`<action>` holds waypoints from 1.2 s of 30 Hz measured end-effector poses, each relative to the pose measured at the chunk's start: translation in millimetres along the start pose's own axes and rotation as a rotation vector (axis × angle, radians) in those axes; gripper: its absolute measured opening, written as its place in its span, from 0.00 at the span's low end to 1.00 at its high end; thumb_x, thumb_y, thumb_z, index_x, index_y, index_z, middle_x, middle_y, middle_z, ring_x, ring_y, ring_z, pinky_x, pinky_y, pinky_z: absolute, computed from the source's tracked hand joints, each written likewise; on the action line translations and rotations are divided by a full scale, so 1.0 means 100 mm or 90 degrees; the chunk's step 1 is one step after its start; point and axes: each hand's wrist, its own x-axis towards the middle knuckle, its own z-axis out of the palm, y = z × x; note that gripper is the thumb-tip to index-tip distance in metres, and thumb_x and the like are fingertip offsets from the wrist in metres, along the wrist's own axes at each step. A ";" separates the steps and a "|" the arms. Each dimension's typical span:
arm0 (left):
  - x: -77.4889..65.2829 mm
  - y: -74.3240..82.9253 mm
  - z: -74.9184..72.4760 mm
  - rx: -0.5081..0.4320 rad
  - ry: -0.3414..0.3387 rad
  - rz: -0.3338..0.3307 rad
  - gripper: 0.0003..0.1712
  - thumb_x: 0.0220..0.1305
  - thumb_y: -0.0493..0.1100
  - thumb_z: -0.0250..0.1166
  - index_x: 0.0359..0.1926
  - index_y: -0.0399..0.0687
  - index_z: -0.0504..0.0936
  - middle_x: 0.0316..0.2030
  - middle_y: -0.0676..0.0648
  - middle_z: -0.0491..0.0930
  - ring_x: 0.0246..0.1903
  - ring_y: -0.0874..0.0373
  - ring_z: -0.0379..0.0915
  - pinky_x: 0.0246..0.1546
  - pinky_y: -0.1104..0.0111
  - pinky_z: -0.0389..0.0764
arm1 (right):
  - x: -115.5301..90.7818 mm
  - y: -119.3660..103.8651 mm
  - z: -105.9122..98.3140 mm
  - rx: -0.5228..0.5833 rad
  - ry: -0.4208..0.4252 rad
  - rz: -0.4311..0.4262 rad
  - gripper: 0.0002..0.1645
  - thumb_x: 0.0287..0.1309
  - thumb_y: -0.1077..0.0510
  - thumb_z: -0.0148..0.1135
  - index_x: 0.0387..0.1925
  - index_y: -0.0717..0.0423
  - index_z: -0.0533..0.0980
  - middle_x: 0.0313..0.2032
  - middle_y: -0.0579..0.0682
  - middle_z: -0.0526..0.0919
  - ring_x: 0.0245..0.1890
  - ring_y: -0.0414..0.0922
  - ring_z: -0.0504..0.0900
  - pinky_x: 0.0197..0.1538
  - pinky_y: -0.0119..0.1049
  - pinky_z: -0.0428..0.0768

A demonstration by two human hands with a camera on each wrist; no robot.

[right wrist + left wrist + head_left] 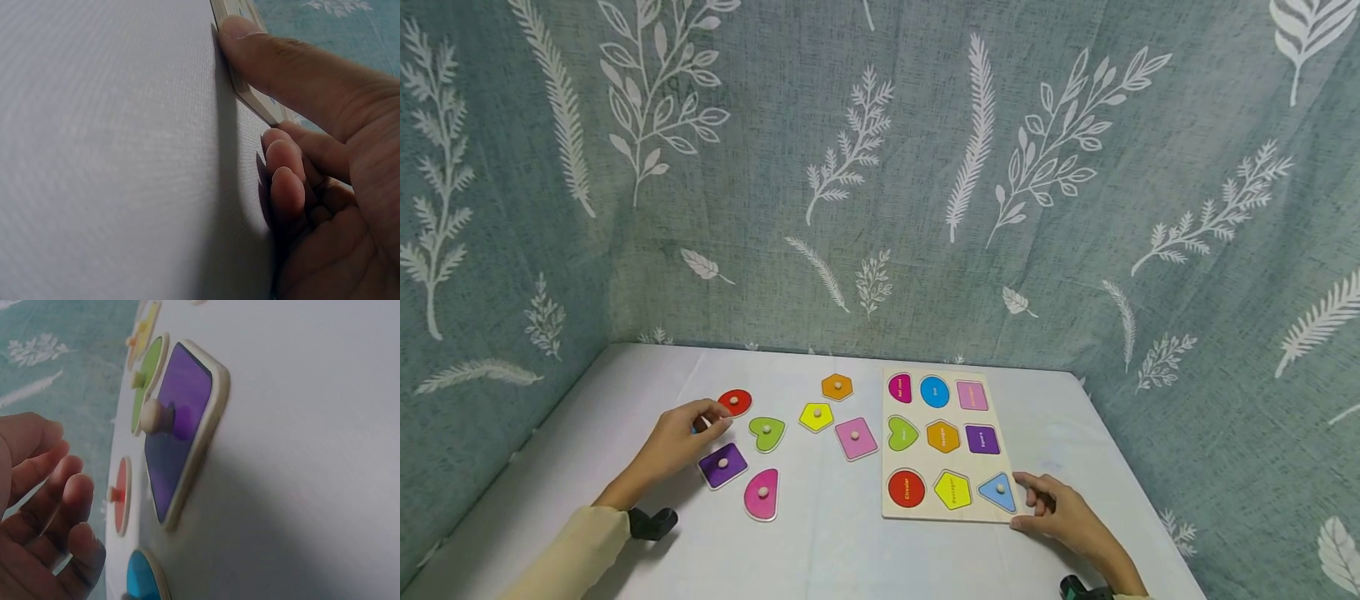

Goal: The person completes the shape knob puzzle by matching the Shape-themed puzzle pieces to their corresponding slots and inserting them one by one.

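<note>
My left hand (688, 437) hovers over the loose knobbed pieces with its fingers loosely bent and nothing in them. Beneath it lies a mostly hidden blue piece (142, 578); around it are the red circle (735, 402), the purple square (723, 465) and the green heart (767, 434). At the near right corner of the wooden shape puzzle board (947, 513), my right hand (1060, 512) grips the edges between thumb and forefinger. Its other fingers curl beside the board in the right wrist view. A blue triangle piece (992, 497) with a knob sits in the board's slot by that corner.
More loose pieces lie left of the board: a magenta half-round (762, 500), a yellow pentagon (809, 419), an orange hexagon (831, 385) and a pink square (862, 446). A white cloth (835, 558) covers the table. Patterned green curtains (910, 292) stand behind and at both sides.
</note>
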 end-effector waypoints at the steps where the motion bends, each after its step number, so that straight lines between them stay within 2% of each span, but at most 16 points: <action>1: 0.02 0.00 0.01 -0.002 -0.001 0.001 0.08 0.70 0.45 0.69 0.44 0.46 0.84 0.34 0.51 0.81 0.32 0.57 0.74 0.30 0.68 0.74 | 0.00 0.00 0.00 0.002 -0.003 0.000 0.51 0.42 0.50 0.86 0.66 0.64 0.74 0.36 0.50 0.71 0.34 0.44 0.69 0.33 0.34 0.70; 10: 0.29 0.11 0.16 -0.011 0.005 0.020 0.08 0.70 0.45 0.68 0.45 0.46 0.85 0.34 0.53 0.82 0.34 0.57 0.74 0.35 0.64 0.75 | 0.02 -0.02 -0.03 0.000 -0.014 -0.002 0.50 0.44 0.50 0.85 0.67 0.64 0.73 0.36 0.50 0.71 0.34 0.45 0.70 0.34 0.34 0.70; 16: 0.46 0.22 0.32 -0.017 -0.019 0.041 0.10 0.69 0.45 0.70 0.46 0.46 0.85 0.32 0.53 0.80 0.30 0.58 0.72 0.31 0.66 0.75 | 0.02 -0.04 -0.04 -0.015 0.005 0.003 0.50 0.42 0.52 0.86 0.66 0.64 0.74 0.35 0.50 0.71 0.34 0.44 0.70 0.33 0.34 0.70; 21: 0.54 0.32 0.46 -0.028 -0.056 0.033 0.11 0.67 0.45 0.71 0.46 0.45 0.84 0.32 0.52 0.80 0.29 0.57 0.71 0.27 0.67 0.75 | 0.00 -0.02 -0.02 -0.029 0.000 -0.003 0.49 0.43 0.52 0.85 0.66 0.65 0.74 0.35 0.49 0.71 0.33 0.44 0.70 0.33 0.33 0.70; 25: 0.57 0.37 0.49 -0.029 -0.074 0.006 0.12 0.66 0.45 0.72 0.47 0.45 0.85 0.33 0.51 0.80 0.30 0.55 0.72 0.30 0.66 0.76 | 0.05 -0.07 0.06 -0.020 -0.002 0.007 0.50 0.42 0.51 0.86 0.66 0.63 0.74 0.35 0.49 0.71 0.34 0.45 0.70 0.33 0.34 0.70; 28: 0.64 0.44 0.57 -0.040 -0.086 0.005 0.13 0.65 0.44 0.72 0.48 0.44 0.85 0.34 0.51 0.80 0.32 0.55 0.73 0.34 0.65 0.77 | 0.06 -0.08 0.07 -0.018 0.000 0.031 0.52 0.41 0.49 0.86 0.67 0.62 0.74 0.35 0.49 0.71 0.35 0.45 0.69 0.33 0.35 0.69; 33: 0.75 0.55 0.76 -0.072 -0.111 0.045 0.11 0.66 0.43 0.71 0.47 0.43 0.85 0.34 0.52 0.80 0.33 0.56 0.74 0.37 0.65 0.77 | 0.01 -0.09 0.03 -0.046 -0.002 0.070 0.52 0.42 0.48 0.85 0.68 0.62 0.73 0.35 0.49 0.71 0.36 0.45 0.69 0.33 0.35 0.69; 36: 0.77 0.58 0.84 -0.084 -0.119 0.061 0.09 0.66 0.41 0.71 0.45 0.43 0.85 0.33 0.53 0.80 0.32 0.58 0.74 0.36 0.66 0.77 | 0.00 -0.10 0.03 -0.067 -0.005 0.069 0.54 0.41 0.46 0.86 0.68 0.63 0.73 0.35 0.49 0.70 0.36 0.44 0.69 0.33 0.35 0.68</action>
